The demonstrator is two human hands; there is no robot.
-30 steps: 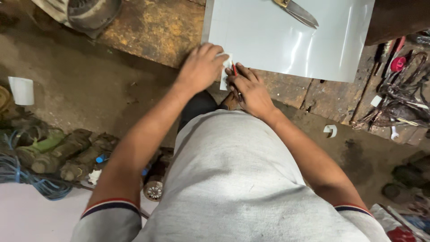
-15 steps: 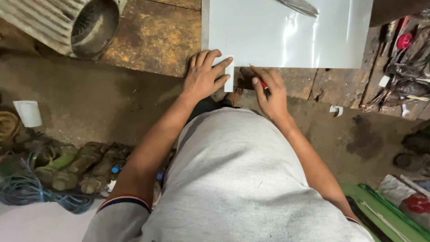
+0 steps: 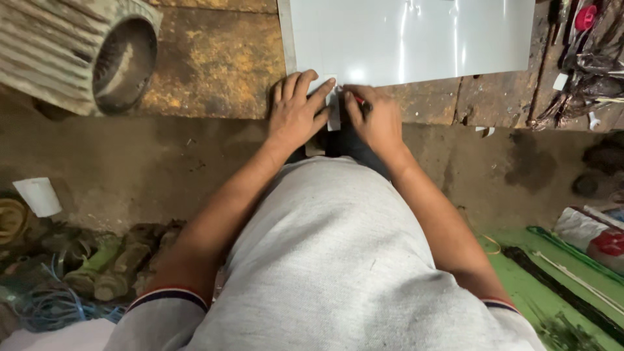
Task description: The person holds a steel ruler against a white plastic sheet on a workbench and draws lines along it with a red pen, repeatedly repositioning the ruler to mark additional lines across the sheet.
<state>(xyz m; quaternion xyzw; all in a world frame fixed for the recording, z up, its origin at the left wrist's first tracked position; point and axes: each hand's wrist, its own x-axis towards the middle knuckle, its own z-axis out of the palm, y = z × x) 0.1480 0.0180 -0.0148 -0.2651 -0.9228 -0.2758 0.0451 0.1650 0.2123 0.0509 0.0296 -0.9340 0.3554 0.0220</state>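
One white sheet (image 3: 416, 39): left hand (image 3: 296, 117) flat, fingers spread; right hand (image 3: 377, 120) fingers gripping one red pen (image 3: 358, 99).

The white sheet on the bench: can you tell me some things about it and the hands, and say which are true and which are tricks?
1. The left hand lies flat at the near edge of the white sheet. True.
2. The right hand holds a pair of scissors. False: it holds a thin red pen or marker, mostly hidden by the fingers.
3. A small white strip sits between the two hands. True.
4. The sheet lies on green grass. False: it lies on a worn, rusty brown workbench.
5. A round metal fan housing sits to the left on the bench. True.
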